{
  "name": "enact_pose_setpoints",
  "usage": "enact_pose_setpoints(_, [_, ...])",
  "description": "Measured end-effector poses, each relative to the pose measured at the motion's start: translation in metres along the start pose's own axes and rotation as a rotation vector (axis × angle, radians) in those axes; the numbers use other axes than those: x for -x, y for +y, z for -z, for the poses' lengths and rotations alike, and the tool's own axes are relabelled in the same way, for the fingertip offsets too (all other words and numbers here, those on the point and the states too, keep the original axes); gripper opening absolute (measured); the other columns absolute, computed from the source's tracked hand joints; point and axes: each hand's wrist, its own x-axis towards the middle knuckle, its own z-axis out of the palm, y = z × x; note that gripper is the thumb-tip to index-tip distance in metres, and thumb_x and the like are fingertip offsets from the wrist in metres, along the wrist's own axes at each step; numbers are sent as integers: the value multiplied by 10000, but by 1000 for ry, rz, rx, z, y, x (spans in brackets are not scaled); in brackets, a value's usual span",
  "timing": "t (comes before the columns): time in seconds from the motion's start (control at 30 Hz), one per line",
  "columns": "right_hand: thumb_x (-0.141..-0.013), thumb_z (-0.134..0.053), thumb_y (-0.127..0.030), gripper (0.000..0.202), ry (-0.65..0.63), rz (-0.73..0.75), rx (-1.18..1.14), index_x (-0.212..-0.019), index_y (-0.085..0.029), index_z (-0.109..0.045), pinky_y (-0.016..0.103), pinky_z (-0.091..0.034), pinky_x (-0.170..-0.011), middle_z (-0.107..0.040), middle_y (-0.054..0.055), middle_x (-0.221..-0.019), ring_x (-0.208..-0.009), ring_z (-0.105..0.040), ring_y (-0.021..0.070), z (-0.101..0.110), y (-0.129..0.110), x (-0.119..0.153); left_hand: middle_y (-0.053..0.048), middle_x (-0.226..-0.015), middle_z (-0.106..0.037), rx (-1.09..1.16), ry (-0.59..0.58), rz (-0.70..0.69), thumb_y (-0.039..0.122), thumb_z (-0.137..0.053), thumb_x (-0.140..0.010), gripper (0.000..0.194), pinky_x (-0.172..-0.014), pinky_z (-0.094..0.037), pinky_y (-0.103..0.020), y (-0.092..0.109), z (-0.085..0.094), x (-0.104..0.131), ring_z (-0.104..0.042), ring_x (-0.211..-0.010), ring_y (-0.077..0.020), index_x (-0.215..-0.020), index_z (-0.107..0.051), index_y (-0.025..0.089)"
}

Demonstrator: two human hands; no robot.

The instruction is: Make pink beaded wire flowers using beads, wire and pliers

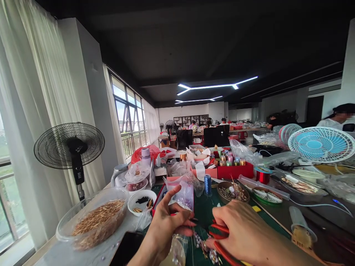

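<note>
Head view: two bare hands over a dark green mat (203,204), apart from each other.
Left hand (169,221): index finger raised, other fingers curled in; cannot tell whether they pinch anything.
Right hand (240,225): closed on a red-handled tool (225,254); working end unclear.
Beaded piece (198,241): lilac beads with gold-coloured bits, low between the hands, near the right fingertips; contact cannot be told.
Blue thread spool (208,184): upright, beyond the gap between the hands.
Brown bowl (221,193): twig-like pieces inside, just beyond right hand.
Clear plastic tub (61,232): gold-coloured stems inside, left of left hand.
Black phone (124,248): beside left forearm.
</note>
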Motion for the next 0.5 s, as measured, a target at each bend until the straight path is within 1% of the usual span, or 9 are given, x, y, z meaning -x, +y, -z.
enact_pose_setpoints(0.23, [-588,-739,-392,490,-21,7,22,-472,-198,-304,256,-140,-512,-243,-72,-429,-478,-171,111,3,-1,0,21,-635,-605,7,3,8,160,-744,-588,842,-451,-522,-236,-1,0,1,-608,-566,-166,-1311,-316,102])
enact_pose_setpoints(0.5, [-602,-706,-437,447,-9,-4,11,-476,-205,-345,262,-138,-507,-278,-66,-437,-474,-185,114,1,-1,2,13,-639,-609,8,-10,20,157,-755,-588,853,-451,-514,-237,-1,0,1,-611,-571,-172,-1317,-315,108])
